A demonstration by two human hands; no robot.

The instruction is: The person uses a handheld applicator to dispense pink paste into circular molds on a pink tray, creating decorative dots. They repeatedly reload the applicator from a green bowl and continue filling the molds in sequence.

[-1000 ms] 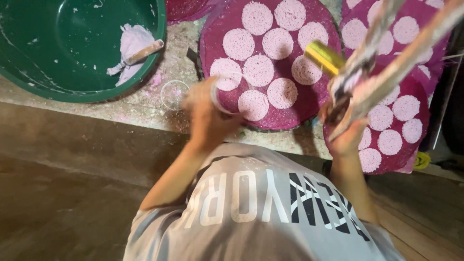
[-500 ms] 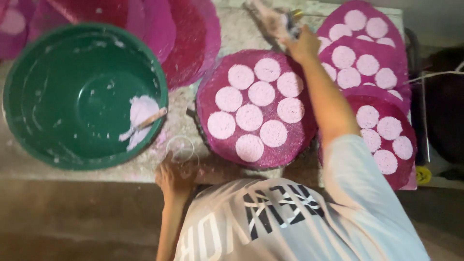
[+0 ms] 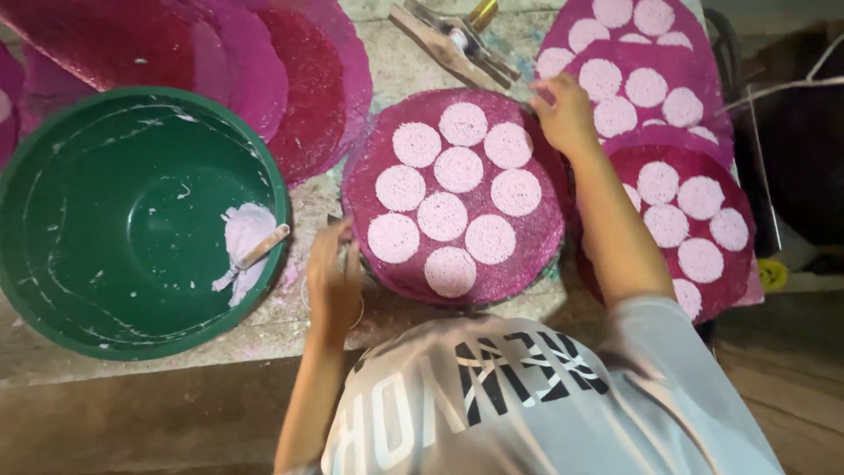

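Gripping round magenta mat [image 3: 536, 237] edges: left hand [image 3: 332, 280] fingers near side, right hand [image 3: 563, 114] fingers far side.

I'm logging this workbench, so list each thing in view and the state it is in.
Green basin: nearly empty, a lump of white paste on a stick at its right side.
Middle round tray: covered with nine pale discs.
Left hand: at the tray's left edge.
Right hand: on its upper right edge.
Right trays: overlapped, holding discs.
Wooden tool: lying unheld.
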